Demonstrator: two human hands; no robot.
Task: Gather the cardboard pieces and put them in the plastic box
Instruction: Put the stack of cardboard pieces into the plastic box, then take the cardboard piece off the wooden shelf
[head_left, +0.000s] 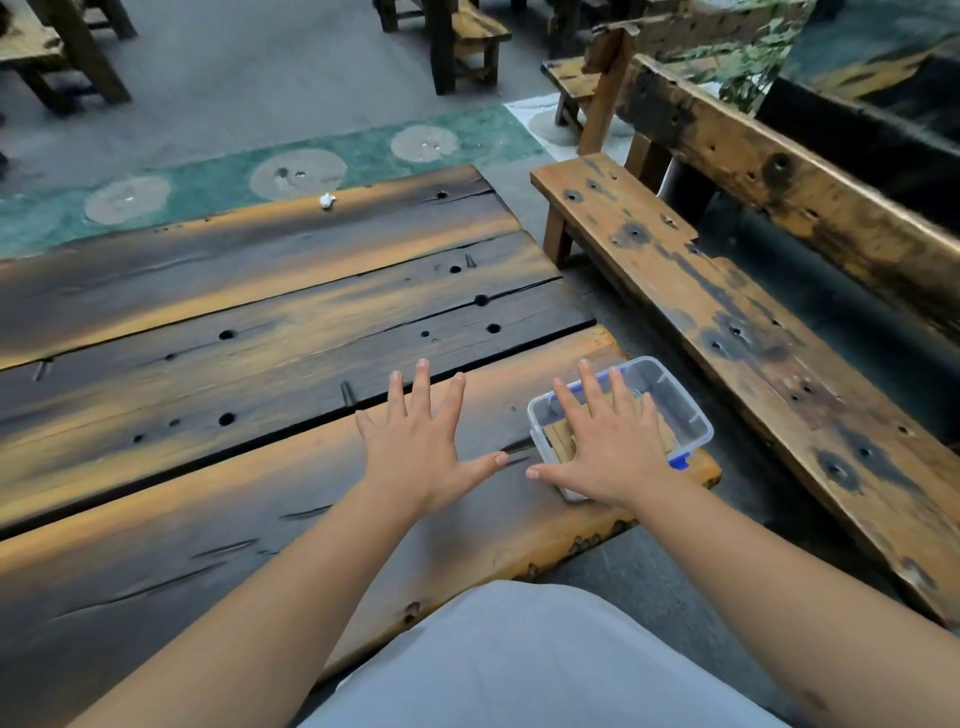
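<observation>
Clear plastic box with a blue latch sits at the near right corner of the wooden counter, its long axis running diagonally from the person's side away toward the bench that stands to its right. Tan cardboard pieces lie flat inside the box, at the end nearer the person; their strips appear to run along the box's long axis, though the hand above hides most of them. No lid is visible on the box.

The right hand is spread wide, palm down, directly over the box opening, fingers pointing away along the box's length; it grips nothing. Whether the palm touches the rim or the cardboard cannot be told. The flat, splayed pose would suit pressing the pieces down so they sit level, or simply releasing them. The left hand is likewise wide open and empty, palm down just left of the box, over bare counter, thumb tip near the box's near corner.

Left of the box, no loose cardboard is visible on the planks; only a small white scrap lies at the far edge, well apart. Judged from this, gathering looks complete or nearly so.
</observation>
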